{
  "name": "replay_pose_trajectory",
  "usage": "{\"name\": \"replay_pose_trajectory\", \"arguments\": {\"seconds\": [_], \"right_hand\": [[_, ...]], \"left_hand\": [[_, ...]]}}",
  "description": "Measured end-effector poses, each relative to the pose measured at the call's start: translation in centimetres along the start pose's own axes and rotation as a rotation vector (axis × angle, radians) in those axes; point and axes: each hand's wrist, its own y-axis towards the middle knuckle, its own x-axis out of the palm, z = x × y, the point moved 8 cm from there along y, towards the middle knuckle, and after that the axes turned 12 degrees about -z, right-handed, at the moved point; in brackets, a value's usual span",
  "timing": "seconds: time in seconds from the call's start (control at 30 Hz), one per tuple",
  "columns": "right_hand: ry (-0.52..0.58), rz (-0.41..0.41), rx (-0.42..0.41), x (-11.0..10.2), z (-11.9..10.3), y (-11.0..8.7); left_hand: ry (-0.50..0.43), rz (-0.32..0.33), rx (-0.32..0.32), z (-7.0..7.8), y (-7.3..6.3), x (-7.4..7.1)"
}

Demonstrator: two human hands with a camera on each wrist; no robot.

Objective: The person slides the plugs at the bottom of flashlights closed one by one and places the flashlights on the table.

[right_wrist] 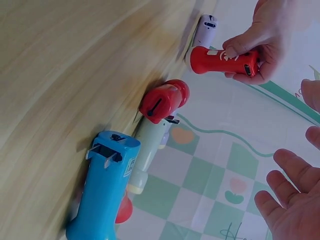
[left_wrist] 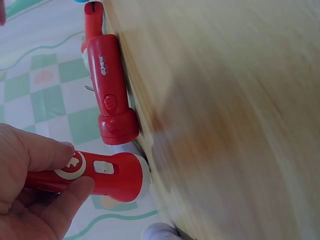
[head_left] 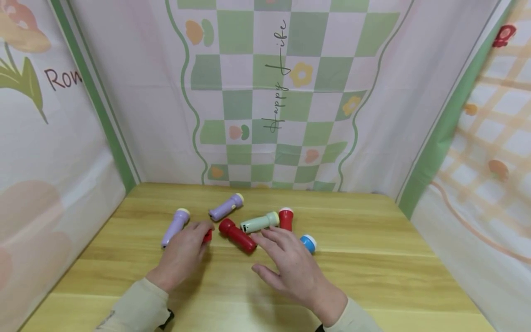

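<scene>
Left hand: the left hand (head_left: 182, 256) has a red flashlight (left_wrist: 125, 175) pinched between thumb and fingers, white-rimmed end toward the counter (head_left: 373, 276). Can't tell if that rim actually touches the wood.
Right hand: nothing in the right hand (head_left: 290, 267), fingers spread, kinda just hanging out near the tail of the dark red one.
Held flashlight: white slider switch, plus a round white-ringed emblem half under the fingers.
Dark red flashlight: this dark red flashlight (head_left: 237, 236) lies on its side between the two hands, tail angled toward the right one.
Purple pair: one purple flashlight (head_left: 176, 227) just left of the left hand, another purple flashlight (head_left: 226, 207) farther back.
Green one: pale green flashlight (head_left: 260, 222), lying just behind the dark red.
Right side: white-ended red flashlight (head_left: 286, 218) and blue flashlight (right_wrist: 102, 185), the blue with metal prongs poking out its tail.
Backdrop: green-checked cloth (head_left: 269, 92), "Happy Life" running sideways.
</scene>
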Motion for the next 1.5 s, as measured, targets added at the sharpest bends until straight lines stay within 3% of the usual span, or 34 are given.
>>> {"name": "replay_pose_trajectory", "arguments": {"seconds": [0.6, 1.07, 1.5], "right_hand": [[0.0, -0.021, 0.014, 0.4, 0.0, 0.0], [-0.011, -0.063, 0.04, 1.0, 0.3, -0.1], [-0.029, -0.051, 0.034, 1.1, 0.2, -0.3]], "left_hand": [[0.046, -0.019, 0.0, -0.9, -0.1, 0.8], [0.043, -0.028, 0.041, -0.9, -0.3, 0.9], [0.13, -0.143, 0.077, -0.5, -0.2, 1.8]]}}
